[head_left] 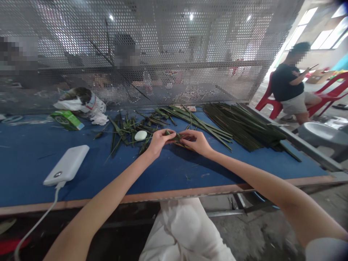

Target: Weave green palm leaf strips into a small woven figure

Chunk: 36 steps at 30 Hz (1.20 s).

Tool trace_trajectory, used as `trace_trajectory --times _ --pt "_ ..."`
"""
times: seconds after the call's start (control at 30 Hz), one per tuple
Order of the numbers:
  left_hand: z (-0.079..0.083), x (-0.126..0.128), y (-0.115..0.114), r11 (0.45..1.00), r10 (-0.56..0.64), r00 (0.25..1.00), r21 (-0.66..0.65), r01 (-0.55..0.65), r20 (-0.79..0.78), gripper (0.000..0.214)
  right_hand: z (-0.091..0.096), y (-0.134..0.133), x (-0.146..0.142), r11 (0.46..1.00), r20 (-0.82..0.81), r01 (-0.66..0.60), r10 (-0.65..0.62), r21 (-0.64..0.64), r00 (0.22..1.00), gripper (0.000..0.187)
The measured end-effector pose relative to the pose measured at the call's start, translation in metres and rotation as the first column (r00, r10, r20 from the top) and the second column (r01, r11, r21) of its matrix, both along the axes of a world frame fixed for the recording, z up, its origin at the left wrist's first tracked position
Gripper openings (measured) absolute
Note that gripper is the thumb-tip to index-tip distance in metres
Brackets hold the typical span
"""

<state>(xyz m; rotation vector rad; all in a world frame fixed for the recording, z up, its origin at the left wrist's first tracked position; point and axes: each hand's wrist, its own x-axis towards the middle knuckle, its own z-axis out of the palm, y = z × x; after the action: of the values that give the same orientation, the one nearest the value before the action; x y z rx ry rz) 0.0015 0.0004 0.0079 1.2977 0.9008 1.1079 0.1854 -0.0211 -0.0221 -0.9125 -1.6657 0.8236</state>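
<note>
Between my two hands, above the blue tabletop [163, 174], is a small folded green leaf piece [176, 137]. My left hand [162, 140] pinches its left end between thumb and fingers. At its right end, the fingers of my right hand [197, 141] are closed on it. Something yellowish shows under my right hand, mostly hidden by the fingers. A white egg-shaped object [140, 135] lies just left of my left hand, among scattered green leaf pieces [122, 130]. Long narrow leaf strips [201, 125] lie behind my hands.
A thick bundle of long leaves [244, 127] lies at the right. Leftward are a white power bank [66, 165] with a cable, a green box [67, 120] and a crumpled bag [81, 103]. A perforated metal screen [174, 47] stands behind. One person [289, 85] sits at the far right.
</note>
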Motion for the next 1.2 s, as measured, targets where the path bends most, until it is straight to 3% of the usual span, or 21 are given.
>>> trace_trajectory --times 0.27,0.7,1.2 --pt "-0.003 -0.002 0.002 0.999 -0.053 0.999 0.003 0.053 -0.006 0.028 -0.004 0.008 0.003 0.981 -0.159 -0.074 0.045 -0.178 0.986 0.032" --pt "-0.011 0.0 0.002 0.995 0.031 0.996 0.092 -0.023 -0.089 0.036 -0.002 0.006 0.002 0.992 -0.122 -0.078 0.065 -0.102 0.99 0.032" --pt "-0.008 -0.002 0.004 1.0 0.01 0.997 0.025 -0.008 -0.075 0.033 -0.003 0.006 0.003 0.993 -0.108 -0.063 0.052 -0.101 0.993 0.03"
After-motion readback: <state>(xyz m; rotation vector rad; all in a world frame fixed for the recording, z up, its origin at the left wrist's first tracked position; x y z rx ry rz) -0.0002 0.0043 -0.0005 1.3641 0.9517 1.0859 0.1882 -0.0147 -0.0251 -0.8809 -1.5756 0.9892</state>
